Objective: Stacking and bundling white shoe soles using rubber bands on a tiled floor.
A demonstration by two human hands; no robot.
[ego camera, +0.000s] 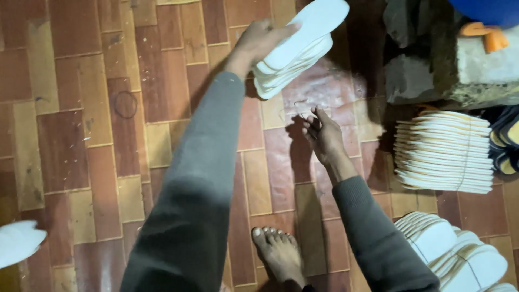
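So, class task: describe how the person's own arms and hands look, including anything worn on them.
Both arms are covered by long grey sleeves of soft, plain cloth with no visible pattern, ending at the wrists. The left hand and right hand are bare: no gloves, and no rings, watch or bands visible. The left sleeve looks wide and loose; the right sleeve has a ribbed cuff.

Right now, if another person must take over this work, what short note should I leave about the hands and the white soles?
Left hand: raised, gripping a stack of white shoe soles above the brick floor.
Right hand: open and empty, fingers spread, lower than the stack and not touching it.
Other soles: a tied bundle lies on the floor at right; another fanned pile lies at lower right; one loose white piece is at the left edge.
Done: one stack is gathered in hand.
Left: the held stack is not yet set down or tied.
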